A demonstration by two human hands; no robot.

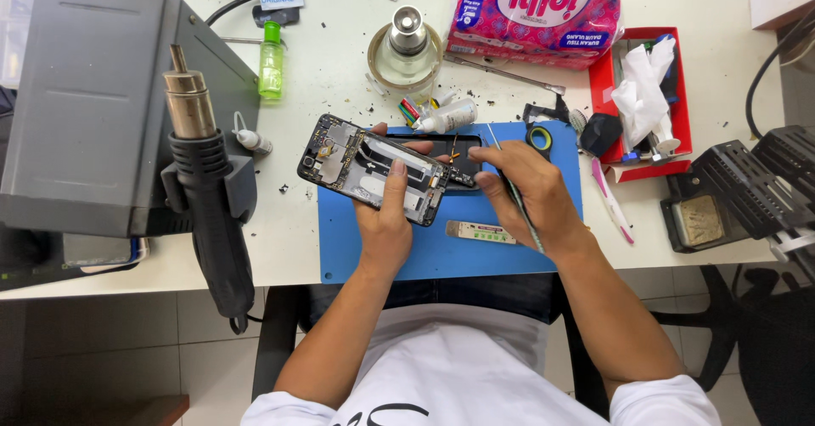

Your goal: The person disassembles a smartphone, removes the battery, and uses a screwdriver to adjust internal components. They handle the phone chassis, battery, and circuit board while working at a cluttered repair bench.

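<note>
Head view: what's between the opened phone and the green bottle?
In the head view, a small white dropper bottle lies on the white table between the opened phone, held by the left hand, and the green bottle; otherwise only dark specks.

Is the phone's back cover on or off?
Off. The phone, held by the left hand, shows bare circuit boards and metal shields over the blue mat.

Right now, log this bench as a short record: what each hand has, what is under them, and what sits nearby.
left hand: grips opened black smartphone with exposed internals
right hand: holds thin metal tool at the phone's end
surface: blue rectangular work mat on white table
nearby: black hot-air gun, small green bottle, red tray
</note>
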